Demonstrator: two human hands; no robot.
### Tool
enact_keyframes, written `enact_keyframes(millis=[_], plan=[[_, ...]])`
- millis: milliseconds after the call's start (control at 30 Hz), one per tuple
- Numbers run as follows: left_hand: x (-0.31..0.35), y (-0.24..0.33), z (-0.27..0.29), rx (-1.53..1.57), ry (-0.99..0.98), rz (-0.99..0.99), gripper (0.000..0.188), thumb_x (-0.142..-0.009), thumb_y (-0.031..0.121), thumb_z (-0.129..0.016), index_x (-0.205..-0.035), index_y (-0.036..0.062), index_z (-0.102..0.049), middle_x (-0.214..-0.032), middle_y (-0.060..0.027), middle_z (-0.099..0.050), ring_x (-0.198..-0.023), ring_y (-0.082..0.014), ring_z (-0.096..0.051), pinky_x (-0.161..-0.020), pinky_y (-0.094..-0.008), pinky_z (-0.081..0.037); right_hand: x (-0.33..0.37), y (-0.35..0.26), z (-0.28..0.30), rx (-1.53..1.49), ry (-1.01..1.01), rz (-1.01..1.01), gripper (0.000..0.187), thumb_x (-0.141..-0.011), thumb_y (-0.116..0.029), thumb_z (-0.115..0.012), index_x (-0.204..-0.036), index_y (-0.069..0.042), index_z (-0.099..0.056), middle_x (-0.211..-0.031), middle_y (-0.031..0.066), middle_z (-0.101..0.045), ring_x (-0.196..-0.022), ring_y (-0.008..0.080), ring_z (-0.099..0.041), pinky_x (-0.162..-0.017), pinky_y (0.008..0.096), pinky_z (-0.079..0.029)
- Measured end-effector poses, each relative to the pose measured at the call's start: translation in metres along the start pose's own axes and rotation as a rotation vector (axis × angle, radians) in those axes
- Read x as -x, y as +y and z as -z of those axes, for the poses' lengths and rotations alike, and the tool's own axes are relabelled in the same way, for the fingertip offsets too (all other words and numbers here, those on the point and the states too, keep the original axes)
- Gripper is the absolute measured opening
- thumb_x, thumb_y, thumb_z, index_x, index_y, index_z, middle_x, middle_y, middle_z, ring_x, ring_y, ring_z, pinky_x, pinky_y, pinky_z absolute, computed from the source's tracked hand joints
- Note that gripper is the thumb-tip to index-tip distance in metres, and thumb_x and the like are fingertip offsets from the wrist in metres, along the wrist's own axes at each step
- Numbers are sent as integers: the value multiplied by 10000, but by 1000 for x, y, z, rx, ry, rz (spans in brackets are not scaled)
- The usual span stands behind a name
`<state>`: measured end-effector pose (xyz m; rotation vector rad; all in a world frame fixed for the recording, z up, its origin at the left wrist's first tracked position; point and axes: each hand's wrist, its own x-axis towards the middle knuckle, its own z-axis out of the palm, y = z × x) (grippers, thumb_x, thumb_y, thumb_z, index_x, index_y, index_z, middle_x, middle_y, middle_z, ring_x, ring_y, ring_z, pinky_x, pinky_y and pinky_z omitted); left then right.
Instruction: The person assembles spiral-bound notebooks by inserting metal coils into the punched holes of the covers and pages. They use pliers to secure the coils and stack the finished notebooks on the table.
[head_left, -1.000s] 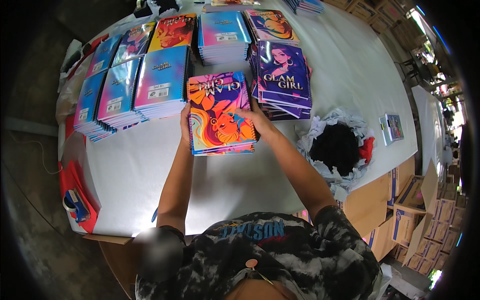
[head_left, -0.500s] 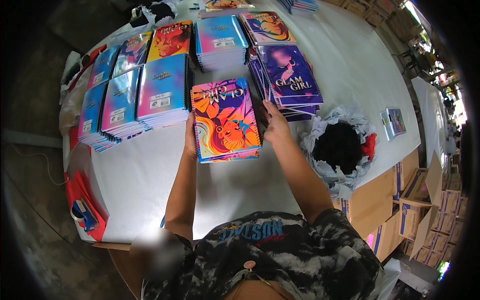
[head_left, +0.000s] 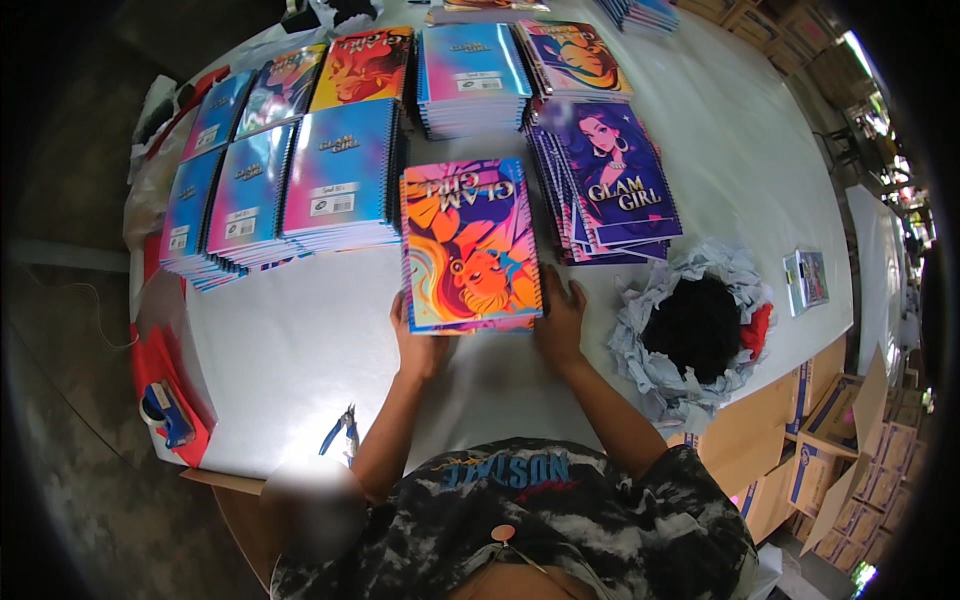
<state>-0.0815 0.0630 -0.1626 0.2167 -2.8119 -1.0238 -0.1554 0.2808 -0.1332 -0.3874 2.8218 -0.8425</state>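
Observation:
A small stack of spiral notebooks (head_left: 472, 250) with an orange and purple illustrated cover lies upside down to me in the middle. My left hand (head_left: 418, 345) is closed round its lower left corner, some fingers hidden by the stack. Beside the lower right edge is my right hand (head_left: 562, 318), fingers apart; whether it touches the edge I cannot tell. Just to the right, a stack of purple-covered notebooks (head_left: 618, 170) is fanned unevenly. Blue and pink notebooks (head_left: 340, 165) stand in tall piles on the left.
A white-topped table (head_left: 290, 350) carries everything. Blue-handled pliers (head_left: 342, 432) lie near its front edge, a tape dispenser (head_left: 168, 415) at the left corner. Crumpled paper surrounds a black bundle (head_left: 692, 328) on the right. Cardboard boxes (head_left: 765, 415) stand beyond the right edge.
Both hands have slid down the sides of the middle stack toward its near edge. My right hand has drawn away from the purple notebooks. The view has shifted, bringing the pliers into sight.

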Motion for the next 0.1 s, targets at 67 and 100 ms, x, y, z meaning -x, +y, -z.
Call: enact_keyframes(millis=[67,100], plan=[[-23,-8,-9,232,116,106,448,-688,173,-691,-1100,48,-564,-1156,-149,-564,-1142,-340,-445,-1010,-474,-261,-20,4,-4,-42,17,-82,713,-722,-28,-567,-1382,-66,-298,-1330,187,-437,-1260,247,-406,-1047,437,-186],[-35,-15,-13,188,58,177,489,-671,202,-712,-1108,42,-562,-1201,-168,-533,-1142,-364,-441,-1008,-459,-274,-31,6,-9,34,25,-119,744,-713,-34,-589,-1391,-87,-287,-1349,181,-420,-1288,262,-368,-1043,432,-201]])
